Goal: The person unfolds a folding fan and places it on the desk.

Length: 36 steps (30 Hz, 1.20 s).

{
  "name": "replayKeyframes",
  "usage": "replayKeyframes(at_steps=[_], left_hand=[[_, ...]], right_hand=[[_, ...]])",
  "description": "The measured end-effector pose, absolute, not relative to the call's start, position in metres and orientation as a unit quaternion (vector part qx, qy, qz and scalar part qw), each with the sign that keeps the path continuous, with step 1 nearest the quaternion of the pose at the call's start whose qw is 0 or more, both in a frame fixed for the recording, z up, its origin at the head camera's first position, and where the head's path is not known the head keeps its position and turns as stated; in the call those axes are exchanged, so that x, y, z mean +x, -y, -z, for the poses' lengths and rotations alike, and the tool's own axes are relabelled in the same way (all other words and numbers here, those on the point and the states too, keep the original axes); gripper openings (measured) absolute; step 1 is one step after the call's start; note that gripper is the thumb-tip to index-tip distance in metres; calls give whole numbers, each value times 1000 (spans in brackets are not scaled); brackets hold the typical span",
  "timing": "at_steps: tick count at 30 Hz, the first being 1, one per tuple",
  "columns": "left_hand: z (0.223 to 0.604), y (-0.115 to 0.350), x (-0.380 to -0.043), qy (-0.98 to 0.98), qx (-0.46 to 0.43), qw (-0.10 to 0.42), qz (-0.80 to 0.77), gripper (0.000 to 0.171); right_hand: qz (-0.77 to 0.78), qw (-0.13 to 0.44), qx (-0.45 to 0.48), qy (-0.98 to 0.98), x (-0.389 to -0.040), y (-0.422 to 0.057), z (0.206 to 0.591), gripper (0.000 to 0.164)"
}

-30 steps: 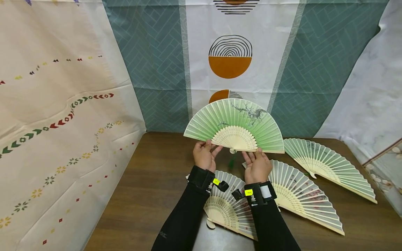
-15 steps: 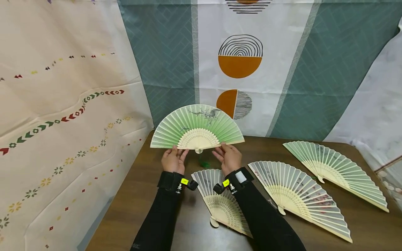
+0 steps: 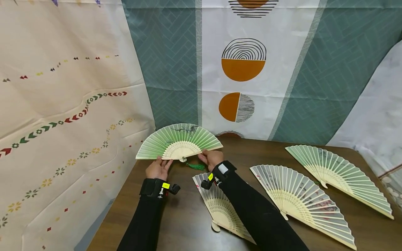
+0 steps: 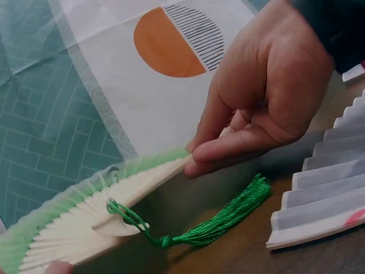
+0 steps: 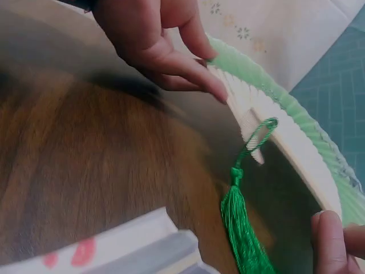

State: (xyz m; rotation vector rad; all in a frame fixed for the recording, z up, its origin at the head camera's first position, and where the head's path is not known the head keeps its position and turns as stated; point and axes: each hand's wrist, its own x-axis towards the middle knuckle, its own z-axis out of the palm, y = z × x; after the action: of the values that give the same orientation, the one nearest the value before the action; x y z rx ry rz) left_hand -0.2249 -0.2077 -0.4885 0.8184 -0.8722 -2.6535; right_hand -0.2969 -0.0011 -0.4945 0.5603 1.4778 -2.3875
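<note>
A spread green folding fan (image 3: 180,141) with a dark branch print and pale ribs is at the back left of the table. My left hand (image 3: 158,169) pinches its lower edge left of the pivot. At the lower edge right of the pivot, my right hand (image 3: 212,158) pinches the fan between thumb and fingers, as the left wrist view also shows. From the pivot hangs a green tassel (image 4: 222,217), its end trailing over the wood. In the right wrist view the fan's guard stick slants between both hands, close over the table.
Three more spread fans lie on the brown table (image 3: 176,216): a white one (image 3: 220,205) partly under my right forearm, a white one with red print (image 3: 301,198), and a pale green one (image 3: 339,174) at the right. Patterned cloths (image 3: 169,69) hang behind and at the sides.
Both hands have carried the green fan left and down, from in front of the hanging cloth to the table's back left. The head view has shifted slightly; the other fans stay where they lie.
</note>
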Motion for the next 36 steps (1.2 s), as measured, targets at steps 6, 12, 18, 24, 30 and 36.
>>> replayKeyframes(at_steps=[6,12,18,24,30,36], left_hand=[[490,205,-224,306,268,93,909,59],[496,206,-218,317,272,67,906,64],[491,208,-214,335,289,60,895,65],[486,205,-211,328,292,69,896,68],[481,204,-207,343,279,95,892,70],[480,207,-202,340,306,109,883,72]], right_hand=[[813,157,211,-520,-300,-4,496,39],[809,164,215,-521,-308,-8,505,29],[808,163,222,-520,-307,-8,503,32],[803,177,214,-527,-300,-15,491,48],[803,177,203,-532,-297,-23,491,54],[804,179,196,-532,-293,-26,492,58]])
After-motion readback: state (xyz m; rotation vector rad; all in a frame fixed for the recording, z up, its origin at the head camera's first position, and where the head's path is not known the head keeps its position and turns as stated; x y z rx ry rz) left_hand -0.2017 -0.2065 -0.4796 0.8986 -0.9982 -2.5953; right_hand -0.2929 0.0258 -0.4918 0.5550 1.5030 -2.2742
